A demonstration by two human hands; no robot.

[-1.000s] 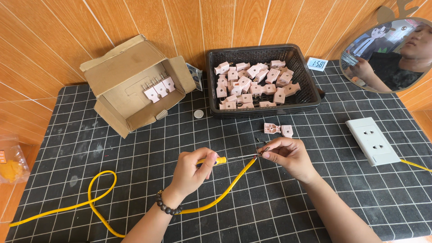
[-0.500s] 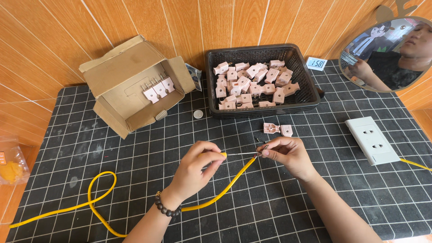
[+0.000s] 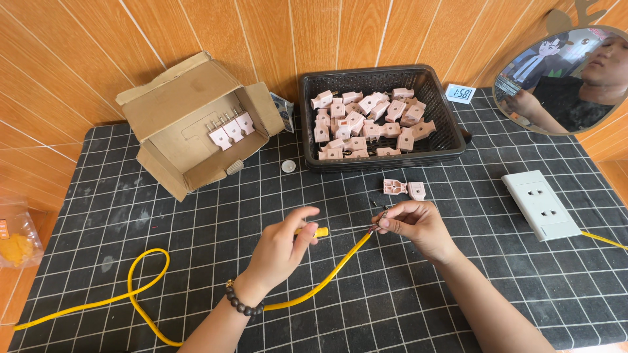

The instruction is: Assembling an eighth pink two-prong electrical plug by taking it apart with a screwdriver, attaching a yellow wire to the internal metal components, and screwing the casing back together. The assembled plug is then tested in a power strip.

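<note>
My left hand (image 3: 278, 252) pinches a small yellow-handled screwdriver (image 3: 318, 231) whose thin shaft points right. Its tip meets the stripped end of a yellow cable (image 3: 330, 271), which my right hand (image 3: 418, 225) grips between thumb and fingers. From there the cable runs down and left under my left wrist, loops on the black grid mat (image 3: 163, 216), and goes off the left edge. Two pink plug halves (image 3: 404, 189) lie just above my right hand. A few tiny screws seem to lie by my fingertips.
A black basket (image 3: 451, 149) of several pink plug parts stands at the back centre. An open cardboard box (image 3: 190, 117) with three pink plugs lies back left. A white socket block (image 3: 540, 204) sits right, a round mirror (image 3: 562, 78) far right, a plastic bag (image 3: 16, 238) far left.
My left hand's fingers have shifted slightly on the screwdriver, with the index finger lifted. My right hand and the cable end stay where they were.
</note>
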